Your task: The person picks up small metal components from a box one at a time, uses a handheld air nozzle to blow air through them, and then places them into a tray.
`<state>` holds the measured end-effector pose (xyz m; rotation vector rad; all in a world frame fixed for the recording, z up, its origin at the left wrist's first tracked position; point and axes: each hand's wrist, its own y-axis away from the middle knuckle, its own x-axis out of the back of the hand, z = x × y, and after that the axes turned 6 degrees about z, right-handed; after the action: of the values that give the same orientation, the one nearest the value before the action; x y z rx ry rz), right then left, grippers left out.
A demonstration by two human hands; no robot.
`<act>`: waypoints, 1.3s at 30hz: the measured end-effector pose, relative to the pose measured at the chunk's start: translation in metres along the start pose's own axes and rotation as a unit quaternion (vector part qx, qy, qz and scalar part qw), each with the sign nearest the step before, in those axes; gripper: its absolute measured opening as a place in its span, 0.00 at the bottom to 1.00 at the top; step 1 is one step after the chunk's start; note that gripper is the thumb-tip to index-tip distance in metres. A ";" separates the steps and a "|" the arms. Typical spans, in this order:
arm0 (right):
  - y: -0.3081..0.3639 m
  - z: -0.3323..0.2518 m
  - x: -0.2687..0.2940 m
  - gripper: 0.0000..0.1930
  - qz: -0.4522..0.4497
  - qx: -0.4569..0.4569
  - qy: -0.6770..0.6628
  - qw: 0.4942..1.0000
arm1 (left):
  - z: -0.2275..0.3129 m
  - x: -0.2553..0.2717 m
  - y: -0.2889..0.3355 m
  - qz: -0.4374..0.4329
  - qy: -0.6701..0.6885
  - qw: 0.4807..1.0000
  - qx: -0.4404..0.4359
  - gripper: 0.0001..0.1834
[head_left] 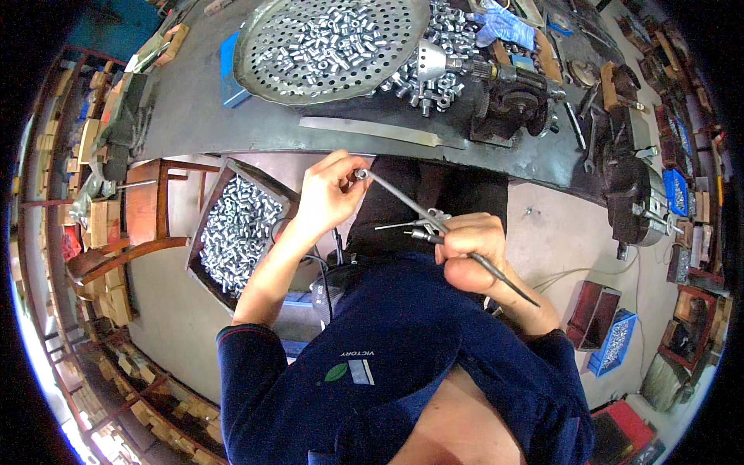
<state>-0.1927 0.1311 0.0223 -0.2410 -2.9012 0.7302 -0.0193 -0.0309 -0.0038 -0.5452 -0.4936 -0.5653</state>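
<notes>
My left hand [329, 194] is closed, its fingertips pinching a small shiny metal fitting [361, 174] just in front of the bench edge. In my closed right hand [474, 246] is a slender grey file [404, 198], held slantwise. Its far tip meets the fitting at or near the opening; how deep it goes in, I cannot tell. The dark tapered tang [511, 285] sticks out behind my right hand. Beside the right fingers shows a small metal piece with a thin rod [394, 226]; whether the hand holds it is unclear.
On the bench [217, 128] sit a perforated round tray [267, 84] of fittings, loose fittings [426, 97], a flat metal strip [368, 130] and a dark clamping device [511, 108]. A box of fittings [240, 232] stands at my left, a vise [628, 170] at the right.
</notes>
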 end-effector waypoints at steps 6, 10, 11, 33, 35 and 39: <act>-0.003 -0.006 -0.004 0.23 -0.028 -0.055 -0.002 0.998 | -0.003 -0.002 0.001 0.011 -0.051 0.995 -0.083 0.14; -0.006 -0.008 -0.002 0.18 -0.031 -0.088 0.000 0.996 | -0.002 0.003 0.001 -0.004 -0.076 0.992 -0.096 0.14; -0.007 -0.007 -0.002 0.16 -0.033 -0.093 -0.005 0.995 | -0.001 0.004 0.001 -0.006 -0.072 0.992 -0.099 0.14; -0.002 0.013 -0.001 0.26 0.058 -0.002 0.158 0.986 | -0.067 0.058 -0.149 0.168 -0.109 0.980 -0.016 0.20; 0.006 0.018 -0.001 0.26 0.066 -0.032 0.161 0.984 | -0.055 0.079 -0.122 0.170 -0.131 0.977 0.007 0.19; 0.012 0.019 -0.003 0.25 0.045 -0.087 0.118 0.988 | -0.104 0.130 -0.025 0.249 -0.057 0.954 0.157 0.11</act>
<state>-0.1920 0.1321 0.0001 -0.4483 -2.7402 0.4271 0.0906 -0.1589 0.0007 -0.3765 -0.5193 0.0306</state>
